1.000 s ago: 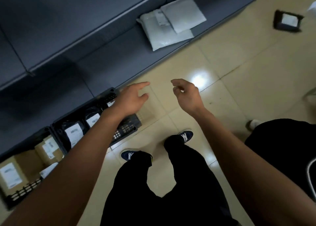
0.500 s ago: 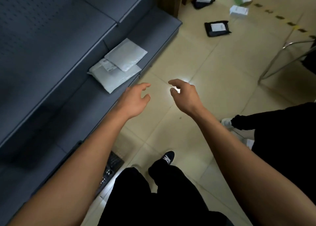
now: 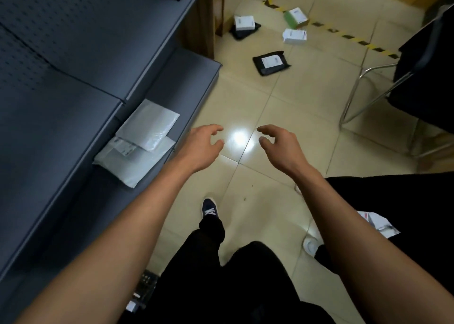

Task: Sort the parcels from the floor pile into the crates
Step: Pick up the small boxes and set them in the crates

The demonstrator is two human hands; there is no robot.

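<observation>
Step in hand, as judged: the walk to fetch the next parcel; both hands are free and nothing is being carried.

At the left, two white mailer bags (image 3: pixel 140 142) lie overlapped on the low grey shelf (image 3: pixel 73 132), near the left hand but not touched. The corner of a dark crate (image 3: pixel 145 289) shows at the bottom edge, near the person's legs; its contents cannot be made out.

The left hand (image 3: pixel 200 145) is held out over the tiled floor (image 3: pixel 307 107), fingers loosely curled, holding nothing. The right hand (image 3: pixel 278 144) is just beside it, likewise loosely curled and without a load.

The parcels lie far ahead and to the right, well apart from both hands: a black bag (image 3: pixel 271 63) with a white label nearest, then a white box (image 3: pixel 294 36), a green box (image 3: pixel 296 17), and a white box on a black bag (image 3: pixel 244 26) by the wooden post.

The next move calls for stepping forward, stooping, and closing a hand on the black bag. A second person's dark clothing (image 3: pixel 393 213) fills the right side.
</observation>
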